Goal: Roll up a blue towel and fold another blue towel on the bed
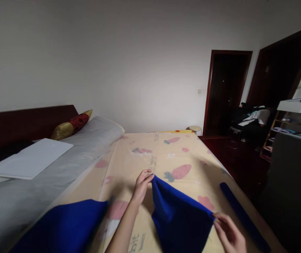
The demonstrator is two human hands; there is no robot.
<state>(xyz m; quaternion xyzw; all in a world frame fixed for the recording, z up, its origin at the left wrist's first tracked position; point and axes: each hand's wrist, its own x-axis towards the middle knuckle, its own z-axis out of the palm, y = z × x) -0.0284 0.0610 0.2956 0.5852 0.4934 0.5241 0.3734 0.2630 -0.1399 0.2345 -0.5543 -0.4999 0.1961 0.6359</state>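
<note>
A piece of dark blue fabric (pixel 180 211) hangs stretched between my hands above the bed. My left hand (pixel 143 184) pinches its upper left corner. At the upper right corner, my right hand (pixel 228 230) grips the edge between thumb and fingers. The fabric's lower part runs out of view at the bottom. Another blue cloth (pixel 68 223) lies at the lower left of the bed, beside my left forearm. To the right of my right hand, a long narrow blue strip (pixel 242 214) lies along the bed's right edge.
The bed has a cream sheet (pixel 137 140) printed with carrots and flowers. Grey bedding (pixel 87 151), a white board-like item (pixel 38 158) and a red-and-gold pillow (pixel 73 124) are on the left. A stool (pixel 195 128), a loaded chair (pixel 253 116) and a dark cabinet (pixel 292 189) stand beyond and right.
</note>
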